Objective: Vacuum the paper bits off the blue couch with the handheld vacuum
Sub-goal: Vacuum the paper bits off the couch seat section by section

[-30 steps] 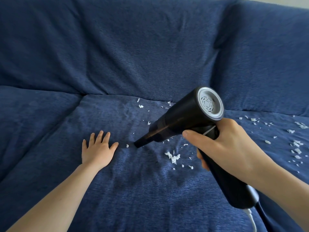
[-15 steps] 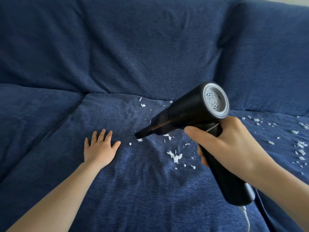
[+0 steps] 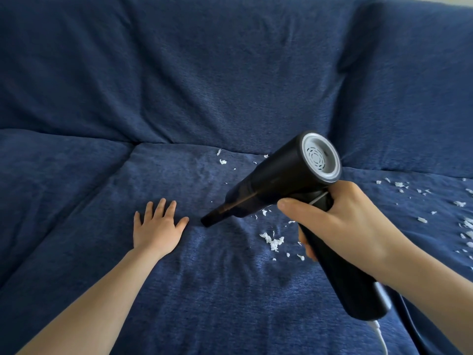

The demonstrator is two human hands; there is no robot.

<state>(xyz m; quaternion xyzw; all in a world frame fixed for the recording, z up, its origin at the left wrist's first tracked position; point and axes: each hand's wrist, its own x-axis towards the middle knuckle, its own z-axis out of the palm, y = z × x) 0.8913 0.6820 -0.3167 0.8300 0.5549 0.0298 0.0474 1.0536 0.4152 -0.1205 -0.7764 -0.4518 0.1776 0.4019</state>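
**Nozzle swung left, close to the flat hand**

Since a second ago the vacuum's nozzle has shifted left; we see its tip now just beside our left thumb. Right hand (image 3: pixel 343 221) grips the handheld vacuum (image 3: pixel 286 180) by its handle, nozzle angled down at the blue couch (image 3: pixel 230 290) seat. Left hand (image 3: pixel 157 228) lies flat, fingers straight, pressing the seat cushion. Paper bits (image 3: pixel 272 240) cluster under the vacuum body; more scatter toward the seat's right edge. White cord (image 3: pixel 381 339) trails from the handle base.

A strip of pale wall (image 3: pixel 450 2) (top right corner only); white cord (image 3: pixel 381 339) at the bottom edge
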